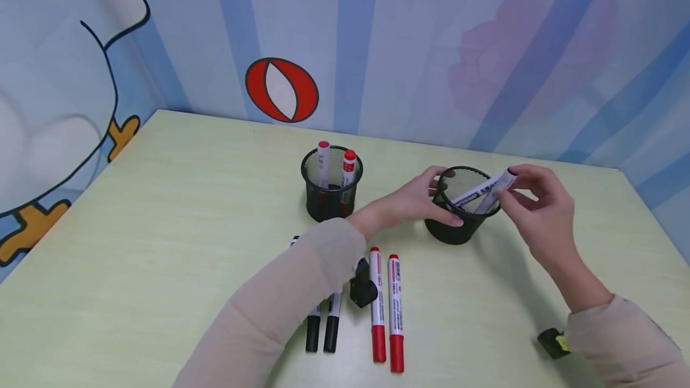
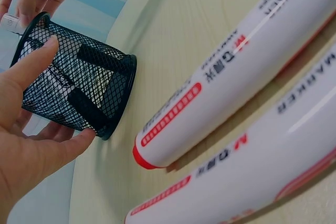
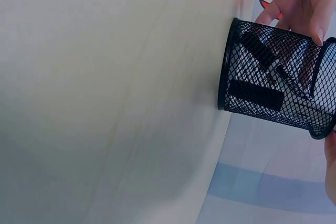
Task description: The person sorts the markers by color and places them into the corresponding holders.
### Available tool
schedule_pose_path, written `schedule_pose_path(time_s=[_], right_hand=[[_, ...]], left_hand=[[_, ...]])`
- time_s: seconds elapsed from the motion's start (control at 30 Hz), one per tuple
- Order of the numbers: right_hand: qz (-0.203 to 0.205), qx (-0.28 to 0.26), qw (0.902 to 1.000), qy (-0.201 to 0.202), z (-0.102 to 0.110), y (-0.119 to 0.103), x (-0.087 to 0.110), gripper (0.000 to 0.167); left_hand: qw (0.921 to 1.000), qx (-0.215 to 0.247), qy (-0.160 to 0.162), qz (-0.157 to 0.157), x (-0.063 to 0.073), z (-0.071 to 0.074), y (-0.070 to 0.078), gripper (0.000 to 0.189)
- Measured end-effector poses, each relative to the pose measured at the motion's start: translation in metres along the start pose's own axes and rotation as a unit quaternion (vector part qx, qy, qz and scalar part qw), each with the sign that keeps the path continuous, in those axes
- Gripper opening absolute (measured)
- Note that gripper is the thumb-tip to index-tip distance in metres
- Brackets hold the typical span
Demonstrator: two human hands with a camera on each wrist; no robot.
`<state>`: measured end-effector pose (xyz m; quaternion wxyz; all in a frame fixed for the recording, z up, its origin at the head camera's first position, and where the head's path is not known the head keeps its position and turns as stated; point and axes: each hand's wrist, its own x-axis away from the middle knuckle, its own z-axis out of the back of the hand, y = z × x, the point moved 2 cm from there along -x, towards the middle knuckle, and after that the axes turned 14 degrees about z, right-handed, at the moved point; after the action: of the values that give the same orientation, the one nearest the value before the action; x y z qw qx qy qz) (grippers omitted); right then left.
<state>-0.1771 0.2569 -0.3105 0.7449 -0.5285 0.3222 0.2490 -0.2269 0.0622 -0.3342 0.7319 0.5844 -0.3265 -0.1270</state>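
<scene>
A black mesh pen cup [image 1: 451, 233] stands on the right half of the table, tilted a little. My left hand [image 1: 412, 201] grips it from the left, thumb in front and fingers behind, as the left wrist view also shows. Between thumb and fingers of my right hand [image 1: 547, 214], at the cup's right rim, is the upper end of a white marker [image 1: 501, 184]. Its lower part is inside the cup. Another white marker with black print [image 1: 473, 194] leans in the same cup. Through the mesh, dark caps [image 3: 256, 95] show low down.
A second mesh cup [image 1: 318, 205] at the left holds two red-ended markers [image 1: 323, 160]. Two red-capped markers [image 1: 396, 304] lie in front, beside black-capped markers [image 1: 331, 334] partly under the left sleeve [image 1: 280, 292]. A patterned wall [image 1: 404, 76] rises behind the table.
</scene>
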Motion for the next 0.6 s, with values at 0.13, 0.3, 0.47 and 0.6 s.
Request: schedule_pose_path(time_s=[0.13,0.3,0.47,0.6], right_hand=[[0.002,-0.017,0.9998,0.003,-0.0006,0.0003,0.0018,0.038],[0.005,-0.022,0.9997,0.006,-0.0010,0.0005,0.0042,0.037],[0.013,-0.011,0.9999,0.000,-0.0008,-0.0006,0.0038,0.038],[0.015,0.008,0.9998,-0.003,0.0001,-0.0023,0.0015,0.036]], left_hand=[[1.0000,0.003,-0.001,0.000,-0.0010,-0.0004,-0.0012,0.081],[1.0000,-0.001,-0.001,0.000,-0.0013,-0.0013,-0.0026,0.081],[1.0000,-0.001,-0.001,-0.001,-0.0016,-0.0014,-0.0027,0.081],[1.0000,-0.001,0.002,-0.005,-0.0017,-0.0010,-0.0016,0.081]])
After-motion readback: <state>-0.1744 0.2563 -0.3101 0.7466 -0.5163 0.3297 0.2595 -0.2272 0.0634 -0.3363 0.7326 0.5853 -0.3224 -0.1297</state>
